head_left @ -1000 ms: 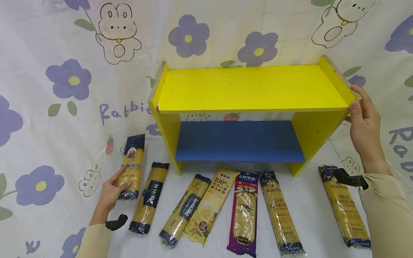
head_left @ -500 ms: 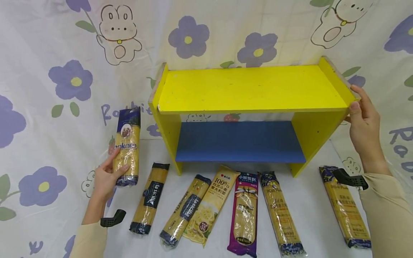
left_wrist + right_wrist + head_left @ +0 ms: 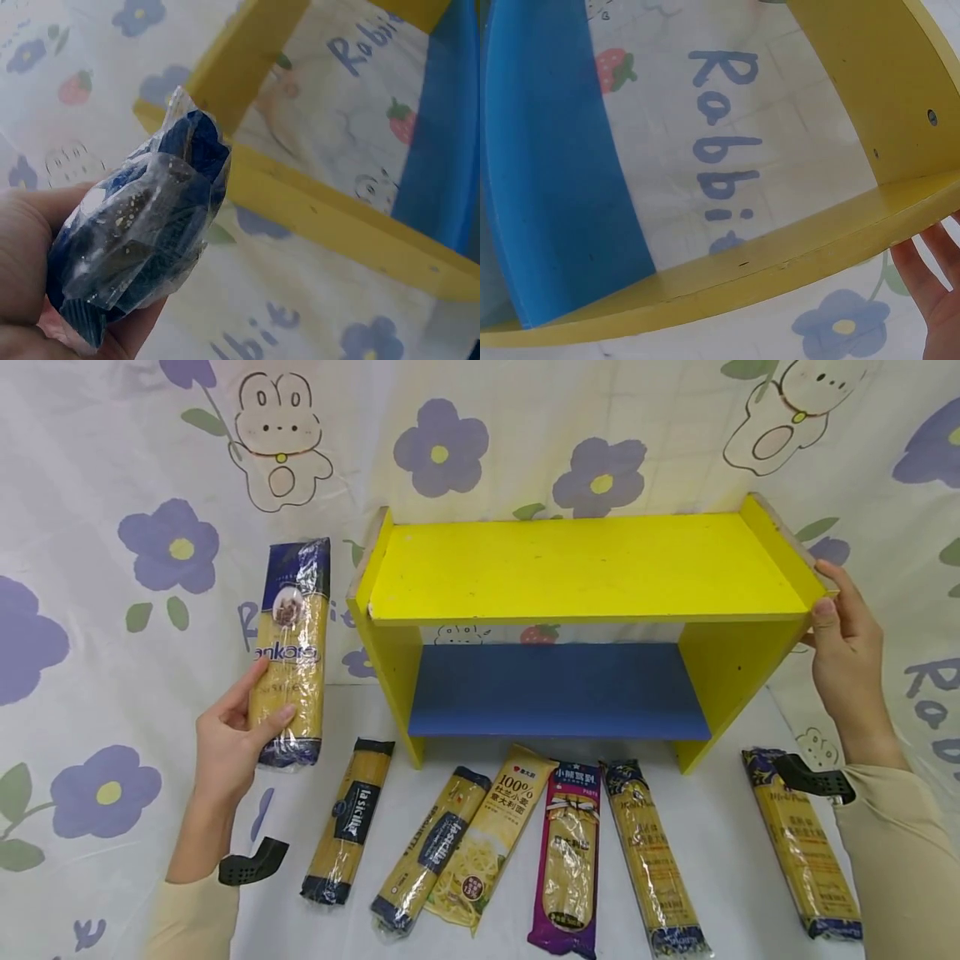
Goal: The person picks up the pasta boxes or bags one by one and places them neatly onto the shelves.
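My left hand [image 3: 227, 747] grips an ankara pasta pack [image 3: 290, 622] by its lower part, fingers on the left edge and thumb across the front. The pack is raised, nearly upright, left of a yellow and blue shelf [image 3: 585, 564]. In the left wrist view the crumpled end of the pasta pack [image 3: 142, 225] faces the camera. On the other side, my right hand [image 3: 851, 656] holds the upper front corner of the shelf's right panel, thumb at the front edge. The right wrist view shows fingers [image 3: 922, 281] against the panel's outer face.
Several more pasta packs lie before the shelf: a lasicilia pack [image 3: 348, 822], another [image 3: 431, 852] overlapping a cream pack [image 3: 491, 835], a purple pack [image 3: 567, 860], a blue-ended pack [image 3: 656, 860] and one at far right [image 3: 802, 843]. Printed cloth [image 3: 517, 402] hangs behind.
My left hand has lifted the ankara pasta pack off the table, upward and slightly left. The right hand and the shelf have stayed in place.
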Tool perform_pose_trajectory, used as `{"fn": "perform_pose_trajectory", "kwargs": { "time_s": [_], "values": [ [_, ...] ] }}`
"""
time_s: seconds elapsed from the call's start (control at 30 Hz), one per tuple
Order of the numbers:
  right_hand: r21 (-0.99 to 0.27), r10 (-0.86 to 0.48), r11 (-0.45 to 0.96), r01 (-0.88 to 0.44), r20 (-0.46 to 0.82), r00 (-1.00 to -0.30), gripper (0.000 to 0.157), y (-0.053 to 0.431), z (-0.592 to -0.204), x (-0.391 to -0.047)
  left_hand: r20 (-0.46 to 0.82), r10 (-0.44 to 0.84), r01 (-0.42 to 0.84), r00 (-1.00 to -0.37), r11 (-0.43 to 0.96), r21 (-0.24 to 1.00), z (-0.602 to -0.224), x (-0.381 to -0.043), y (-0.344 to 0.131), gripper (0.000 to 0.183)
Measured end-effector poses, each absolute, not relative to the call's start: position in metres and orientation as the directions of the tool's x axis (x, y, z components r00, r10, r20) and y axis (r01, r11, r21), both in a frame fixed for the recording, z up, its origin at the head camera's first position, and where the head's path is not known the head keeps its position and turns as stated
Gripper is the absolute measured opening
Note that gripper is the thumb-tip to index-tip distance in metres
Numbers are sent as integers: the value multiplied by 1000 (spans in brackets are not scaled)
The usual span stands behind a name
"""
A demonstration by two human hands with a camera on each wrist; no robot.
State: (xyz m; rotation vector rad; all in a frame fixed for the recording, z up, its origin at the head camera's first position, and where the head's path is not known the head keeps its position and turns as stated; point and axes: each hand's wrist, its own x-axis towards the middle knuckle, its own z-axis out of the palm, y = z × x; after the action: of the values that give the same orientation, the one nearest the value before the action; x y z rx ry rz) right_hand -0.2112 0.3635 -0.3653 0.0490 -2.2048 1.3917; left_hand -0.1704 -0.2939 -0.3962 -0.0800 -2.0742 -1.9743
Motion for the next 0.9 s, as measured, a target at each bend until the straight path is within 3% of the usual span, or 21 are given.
{"fn": "perform_pose_trajectory", "kwargs": {
  "time_s": [0.47, 0.9],
  "values": [
    [-835, 242, 466, -292, 438, -866, 45, 361, -363, -210, 315, -107, 321, -943, -47, 946, -327, -175, -248, 67],
    [-808, 250, 524, -270, 449, -858, 44, 363, -366, -212, 249, -42, 253, -968, -128, 959, -304, -189, -194, 64]
  ]
}}
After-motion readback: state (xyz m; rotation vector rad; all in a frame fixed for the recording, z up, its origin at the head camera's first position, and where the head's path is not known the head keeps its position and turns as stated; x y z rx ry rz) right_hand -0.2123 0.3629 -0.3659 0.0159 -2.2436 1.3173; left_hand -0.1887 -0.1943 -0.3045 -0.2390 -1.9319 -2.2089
